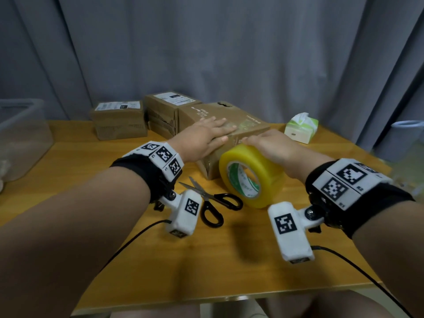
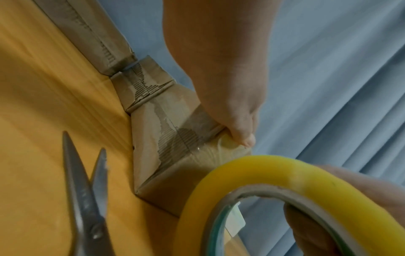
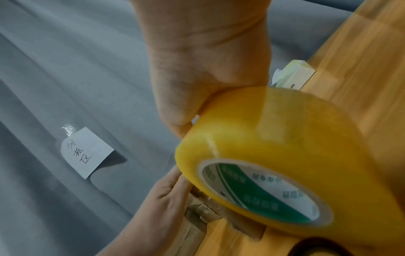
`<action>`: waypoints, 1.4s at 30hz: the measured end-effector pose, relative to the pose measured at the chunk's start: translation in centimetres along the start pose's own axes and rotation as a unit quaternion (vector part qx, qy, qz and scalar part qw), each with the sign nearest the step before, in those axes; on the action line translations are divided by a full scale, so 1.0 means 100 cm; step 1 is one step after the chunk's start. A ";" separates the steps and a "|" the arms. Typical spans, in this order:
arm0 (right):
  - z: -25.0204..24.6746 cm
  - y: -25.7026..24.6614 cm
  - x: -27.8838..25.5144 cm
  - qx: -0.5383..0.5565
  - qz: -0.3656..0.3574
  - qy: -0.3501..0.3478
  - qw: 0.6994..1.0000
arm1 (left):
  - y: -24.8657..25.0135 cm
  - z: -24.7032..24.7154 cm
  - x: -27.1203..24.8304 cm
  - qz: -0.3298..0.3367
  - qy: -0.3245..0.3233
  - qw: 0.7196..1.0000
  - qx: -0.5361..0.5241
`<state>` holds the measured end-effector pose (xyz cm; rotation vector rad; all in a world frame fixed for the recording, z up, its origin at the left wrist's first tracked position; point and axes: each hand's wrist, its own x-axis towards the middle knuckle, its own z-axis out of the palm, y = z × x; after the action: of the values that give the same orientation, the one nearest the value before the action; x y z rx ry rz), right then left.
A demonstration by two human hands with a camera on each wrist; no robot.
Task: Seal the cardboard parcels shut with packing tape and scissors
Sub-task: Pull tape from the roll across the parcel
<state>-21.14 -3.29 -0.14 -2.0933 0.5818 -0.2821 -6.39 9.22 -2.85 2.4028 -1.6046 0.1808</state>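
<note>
Scissors (image 1: 211, 200) lie nearest on the table (image 1: 229, 260), blades apart, untouched. Just beyond, right hand (image 1: 273, 149) grasps the tape roll (image 1: 251, 175) over its top, roll on edge against the box (image 1: 231, 134) end. Left hand (image 1: 206, 136) lies flat, fingers straight, pressing the box top. Best practice, likely: keep strip taut and centred on seam, then rub down before cutting.

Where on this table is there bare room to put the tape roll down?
Bare table lies along the near edge, this side of the scissors, and at the left front. It is crowded around the cardboard parcel, tape roll and stacked boxes.
</note>
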 end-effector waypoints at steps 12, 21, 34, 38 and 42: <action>0.006 -0.018 -0.008 0.094 -0.003 0.031 0.995 | 0.041 -0.032 -0.025 -0.194 0.110 0.939 -0.261; 0.020 -0.040 -0.017 -0.031 0.034 -0.070 0.996 | 0.051 -0.029 -0.050 -0.276 0.061 0.816 -0.504; 0.039 -0.043 0.044 -0.426 -0.218 -0.016 0.878 | -0.014 -0.054 -0.074 -0.328 0.094 0.840 -0.422; 0.055 -0.057 0.057 -0.441 -0.239 -0.046 0.864 | -0.034 -0.056 -0.075 -0.285 0.085 0.877 -0.378; 0.065 -0.058 0.072 -0.446 -0.205 -0.072 0.868 | -0.045 -0.059 -0.067 -0.265 0.078 0.890 -0.363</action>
<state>-10.56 0.52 0.93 -3.1118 0.1519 -0.0824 -4.62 18.43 0.64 2.0349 -0.6982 -0.2760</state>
